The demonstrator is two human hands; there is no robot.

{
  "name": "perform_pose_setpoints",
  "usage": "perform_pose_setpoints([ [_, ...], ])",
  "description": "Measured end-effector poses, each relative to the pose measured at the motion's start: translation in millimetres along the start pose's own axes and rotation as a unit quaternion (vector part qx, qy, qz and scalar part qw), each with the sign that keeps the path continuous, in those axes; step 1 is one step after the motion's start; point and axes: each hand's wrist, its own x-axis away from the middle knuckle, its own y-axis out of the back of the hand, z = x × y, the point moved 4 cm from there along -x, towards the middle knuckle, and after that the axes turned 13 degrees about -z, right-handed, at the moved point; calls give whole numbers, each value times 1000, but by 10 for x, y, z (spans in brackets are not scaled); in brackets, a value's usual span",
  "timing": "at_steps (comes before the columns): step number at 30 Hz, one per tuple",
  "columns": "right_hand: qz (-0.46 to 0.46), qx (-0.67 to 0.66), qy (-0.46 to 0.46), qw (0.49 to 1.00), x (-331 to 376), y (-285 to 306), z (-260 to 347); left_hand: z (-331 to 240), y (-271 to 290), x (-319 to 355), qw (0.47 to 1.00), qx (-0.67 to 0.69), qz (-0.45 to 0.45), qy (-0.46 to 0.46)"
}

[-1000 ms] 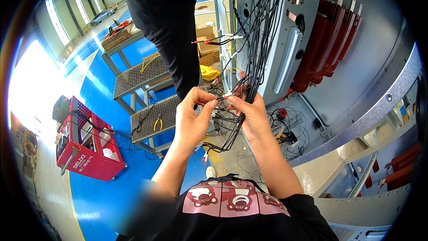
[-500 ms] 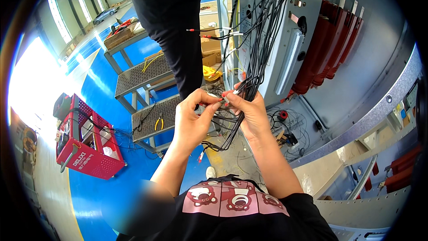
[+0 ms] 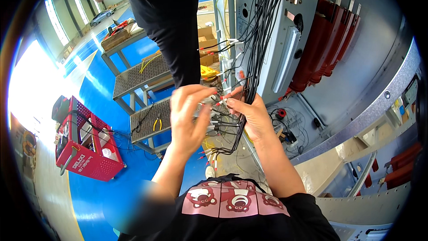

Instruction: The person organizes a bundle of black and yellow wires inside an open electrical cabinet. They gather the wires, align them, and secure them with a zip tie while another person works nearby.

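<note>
A thick bundle of black wires (image 3: 263,31) hangs down past the grey metal cabinet panel (image 3: 285,31). My right hand (image 3: 256,118) is closed by the bundle, its thumb pinching a black wire with a white sleeve and a red tip (image 3: 221,103). To its left, my left hand (image 3: 189,118) is raised with thumb and fingers apart, slightly smeared by motion; nothing shows clearly between them. Other wire ends with white sleeves and red tips (image 3: 209,154) curl out below the hands. More sleeved ends (image 3: 216,48) stick out leftward higher up.
Another person in dark trousers (image 3: 174,31) stands just ahead. Metal steps (image 3: 140,69) at the left carry yellow-handled pliers (image 3: 157,122). A red tool cart (image 3: 91,151) stands farther left. Dark red insulators (image 3: 318,49) line the cabinet at right, above loose cables (image 3: 294,125).
My left hand has moved slightly left, its pinch near the right hand now opened. More tipped wire ends show below. The other person's arm has shifted left.
</note>
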Motion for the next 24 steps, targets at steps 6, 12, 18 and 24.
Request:
perform_pose_setpoints([
  [6, 0, 11, 26, 1000, 52, -31, 36, 30, -141, 80, 997, -3, 57, -44],
  [12, -10, -8, 21, 1000, 61, 0, -13, 85, -139, 152, 999, 11, 15, -44],
  [18, 1, -27, 2, 1000, 150, -78, 11, 197, -133, 206, 996, 30, -15, 82],
  [24, -19, -29, 24, 999, 130, -36, -17, 128, -131, 157, 995, 55, 24, 79],
])
